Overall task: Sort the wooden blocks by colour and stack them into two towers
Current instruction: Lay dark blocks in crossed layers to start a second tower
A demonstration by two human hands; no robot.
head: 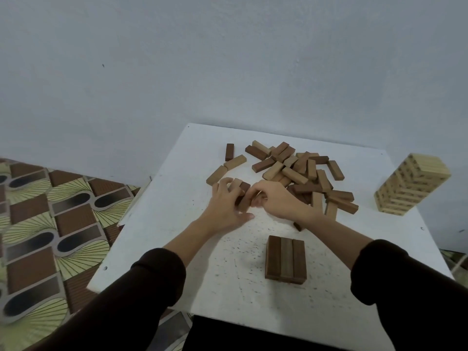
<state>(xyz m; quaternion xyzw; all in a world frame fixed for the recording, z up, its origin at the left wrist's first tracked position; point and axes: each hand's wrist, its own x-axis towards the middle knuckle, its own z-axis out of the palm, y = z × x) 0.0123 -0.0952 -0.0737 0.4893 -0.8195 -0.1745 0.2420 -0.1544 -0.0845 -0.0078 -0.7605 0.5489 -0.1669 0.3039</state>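
Two hands meet mid-table. My left hand: fingers curled round two blocks, one dark block and one pale block. My right hand: fingertips pinch same dark block. Mixed pile just behind right hand, too tangled to count. Three loose blocks left of pile. Dark stack nearest me, three blocks across top. One pale tower at table's right edge.

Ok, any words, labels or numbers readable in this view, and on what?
No text can be read.
Light tower: dark printed marks on the block sides, too small and blurred to read.
Loose blocks, dark stack, white table: no writing visible.
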